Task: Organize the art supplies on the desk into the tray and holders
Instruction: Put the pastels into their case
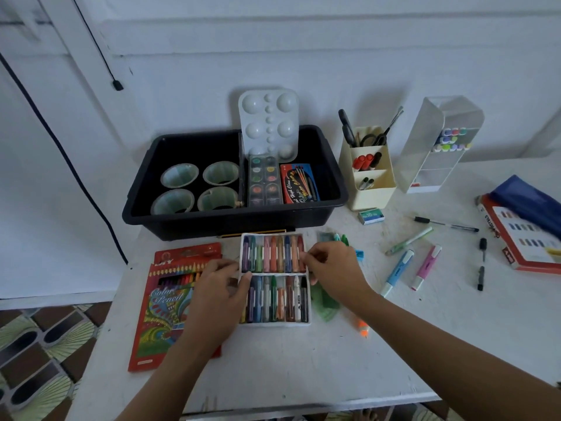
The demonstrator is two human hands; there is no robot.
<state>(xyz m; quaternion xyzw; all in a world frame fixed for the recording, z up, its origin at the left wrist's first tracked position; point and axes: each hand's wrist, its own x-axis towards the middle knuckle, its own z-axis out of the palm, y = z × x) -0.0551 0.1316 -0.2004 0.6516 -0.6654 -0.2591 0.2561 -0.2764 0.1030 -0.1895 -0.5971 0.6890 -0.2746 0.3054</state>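
White wall stands behind my white worktop, and the open box of crayons lies flat on it in front of me, just this side of the black tray. My left hand grips the box's left edge with the fingers curled over the rim. My right hand pinches the right edge beside the upper row of crayons. The box holds two rows of sticks, lying side by side. Under my left wrist lies a red pack of colour pencils, flat and just beside the box. Inside the tray sit four pale cups on the left, and a paint set on the right with a white palette leaning up behind it. To the right of the tray stands a cream holder with scissors and markers in it, then a clear holder. Loose on the worktop to my right lie a blue highlighter, a pink highlighter and a black pen.
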